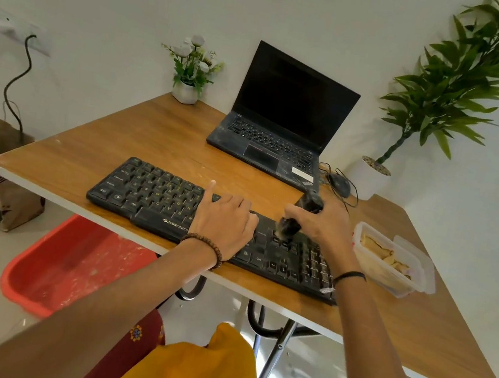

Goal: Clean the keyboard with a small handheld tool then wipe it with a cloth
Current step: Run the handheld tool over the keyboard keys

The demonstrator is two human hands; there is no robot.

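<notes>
1. The keyboard [203,214] is lying directly under both hands, along the near edge of the counter [151,135], with its long axis running from the left hand's side across to the right hand's side and slanting a little toward the person on the right.
2. The right hand [325,225] is curling closed around a small dark brush [294,220], its bristle end pointing down and touching, or nearly touching, the keys just left of the number pad.
3. The left hand [224,219] is resting flat on the middle keys, fingers loosely spread, gripping nothing and seemingly steadying the board.
4. The right hand is the nearer one to the unbrushed right-hand keys; sweeping along the long axis looks like the natural next stroke.
5. "ZEBRONICS" is reading clearly in white below the space bar, just left of the left hand.
6. Just beyond the right hand, a clear plastic box [391,264] is sitting; whether it is holding the cloth, I cannot tell.
7. Farther ahead of the hands, a dusty laptop [282,128] is standing open, its label unreadable.
</notes>
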